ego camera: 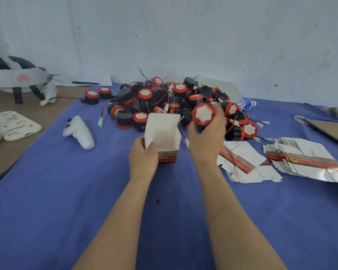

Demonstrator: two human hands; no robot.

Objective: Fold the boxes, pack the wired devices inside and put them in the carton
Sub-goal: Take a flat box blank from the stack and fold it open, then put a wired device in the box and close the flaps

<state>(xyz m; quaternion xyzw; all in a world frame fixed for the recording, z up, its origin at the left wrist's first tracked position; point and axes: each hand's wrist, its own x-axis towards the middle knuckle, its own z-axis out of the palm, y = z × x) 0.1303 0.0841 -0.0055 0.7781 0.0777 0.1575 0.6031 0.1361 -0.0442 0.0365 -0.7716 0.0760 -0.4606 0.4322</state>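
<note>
centrally, the left hand (142,154) grips an open box (163,137) on the desk (47,191); just right, the right hand (206,137) holds a wired device (203,114) beside it.

No text can be read with certainty.

- Folded box (167,155): the red band carries small print, illegible.
- Stack of flat box blanks (304,159): red strip with a yellow round emblem, lettering blurred.
- Water bottle (247,103): blue label with white characters, possibly Chinese, unreadable.
- Grey head strap (18,77): a pink round mark, its content indistinct.
</note>
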